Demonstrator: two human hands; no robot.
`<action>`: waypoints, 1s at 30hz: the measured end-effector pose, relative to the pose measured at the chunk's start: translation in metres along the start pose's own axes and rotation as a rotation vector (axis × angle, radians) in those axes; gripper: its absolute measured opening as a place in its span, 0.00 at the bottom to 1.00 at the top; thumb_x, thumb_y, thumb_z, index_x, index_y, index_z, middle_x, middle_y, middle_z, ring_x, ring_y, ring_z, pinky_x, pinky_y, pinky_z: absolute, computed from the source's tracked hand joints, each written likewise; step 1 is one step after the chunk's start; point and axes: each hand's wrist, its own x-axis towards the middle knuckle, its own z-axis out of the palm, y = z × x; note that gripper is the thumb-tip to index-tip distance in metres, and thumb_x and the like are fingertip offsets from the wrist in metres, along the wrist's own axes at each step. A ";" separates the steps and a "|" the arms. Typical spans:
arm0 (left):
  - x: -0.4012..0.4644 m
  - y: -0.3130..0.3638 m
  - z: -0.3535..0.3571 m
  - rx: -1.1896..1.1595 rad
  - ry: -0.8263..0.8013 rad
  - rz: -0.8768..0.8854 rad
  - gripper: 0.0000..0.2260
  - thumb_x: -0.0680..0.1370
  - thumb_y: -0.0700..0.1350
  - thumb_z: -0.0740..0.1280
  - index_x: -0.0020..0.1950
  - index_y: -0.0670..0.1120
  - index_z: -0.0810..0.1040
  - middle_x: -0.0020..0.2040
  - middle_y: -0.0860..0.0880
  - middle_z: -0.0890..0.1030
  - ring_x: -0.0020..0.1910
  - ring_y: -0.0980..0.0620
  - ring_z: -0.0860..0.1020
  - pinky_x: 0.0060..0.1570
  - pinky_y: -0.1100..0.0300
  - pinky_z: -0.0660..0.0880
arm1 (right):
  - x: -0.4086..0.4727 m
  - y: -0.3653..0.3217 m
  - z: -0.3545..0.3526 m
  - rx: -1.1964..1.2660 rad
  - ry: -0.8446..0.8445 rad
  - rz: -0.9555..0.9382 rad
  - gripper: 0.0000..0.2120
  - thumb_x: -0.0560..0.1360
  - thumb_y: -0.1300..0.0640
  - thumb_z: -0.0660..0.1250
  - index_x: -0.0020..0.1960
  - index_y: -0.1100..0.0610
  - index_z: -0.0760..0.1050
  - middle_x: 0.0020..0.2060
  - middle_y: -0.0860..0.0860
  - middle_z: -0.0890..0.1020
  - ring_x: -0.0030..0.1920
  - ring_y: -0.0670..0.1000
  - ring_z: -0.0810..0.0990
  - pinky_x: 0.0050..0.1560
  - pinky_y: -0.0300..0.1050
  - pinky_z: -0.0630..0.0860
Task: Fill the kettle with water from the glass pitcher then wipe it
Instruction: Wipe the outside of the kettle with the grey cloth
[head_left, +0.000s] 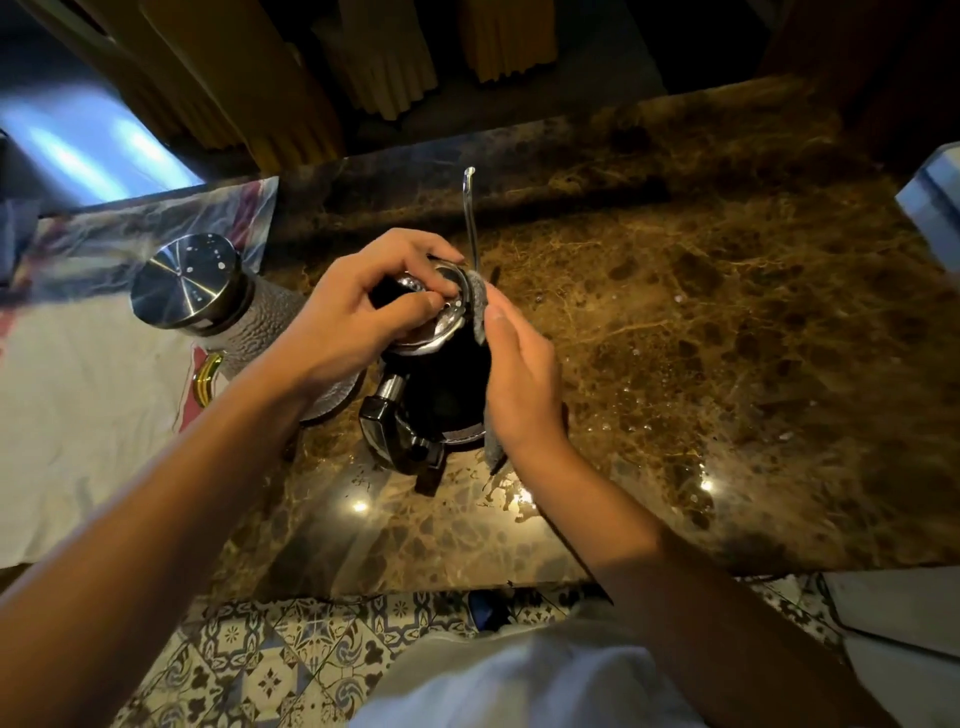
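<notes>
**Wiping the kettle's right flank**

At the counter's left edge a pale cloth (78, 395) lies spread, and the pitcher (218, 306) stands on its right border, steel lid on, handle toward me. The filling looks done, as I judge it.

Just right of the pitcher, my left hand (332, 322) comes over the top of the kettle (441, 384); its fingers are clenched on the lid (441, 306), thumb and forefinger pinching the knob, so the pot stays put. The kettle stands upright near the middle of the counter (727, 338), its handle (395, 431) pointing to the near edge and its thin spout (470, 218) reaching toward the far edge.

My right hand (519, 384) lies flat along the kettle's right side, fingers straight, pressing a grey rag (479, 306) against the wall rather than gripping it. The rag runs from rim down to base.

The wall's long line is vertical and sits directly left of my right palm, so the next stroke should go up or down, or round toward the spout. The right hand is the one to make it.
</notes>
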 end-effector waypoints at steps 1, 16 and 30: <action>0.000 0.001 0.000 0.009 -0.003 -0.007 0.06 0.79 0.37 0.68 0.54 0.44 0.81 0.66 0.47 0.79 0.65 0.53 0.77 0.65 0.59 0.74 | 0.003 0.005 -0.004 -0.010 0.021 0.030 0.20 0.85 0.53 0.56 0.74 0.54 0.75 0.70 0.47 0.80 0.72 0.43 0.75 0.75 0.51 0.71; 0.001 -0.001 0.006 0.141 0.041 -0.036 0.10 0.83 0.45 0.69 0.62 0.44 0.76 0.67 0.50 0.80 0.76 0.59 0.70 0.74 0.54 0.69 | -0.014 0.008 -0.011 -0.084 -0.011 -0.069 0.20 0.86 0.62 0.56 0.76 0.55 0.73 0.74 0.48 0.75 0.75 0.41 0.70 0.76 0.38 0.65; -0.021 0.040 0.047 0.882 0.059 -0.171 0.25 0.80 0.56 0.66 0.75 0.48 0.69 0.77 0.39 0.67 0.76 0.34 0.65 0.68 0.35 0.71 | 0.010 0.051 -0.076 -0.915 0.040 -0.130 0.12 0.78 0.50 0.69 0.61 0.50 0.80 0.57 0.52 0.81 0.59 0.56 0.77 0.59 0.53 0.73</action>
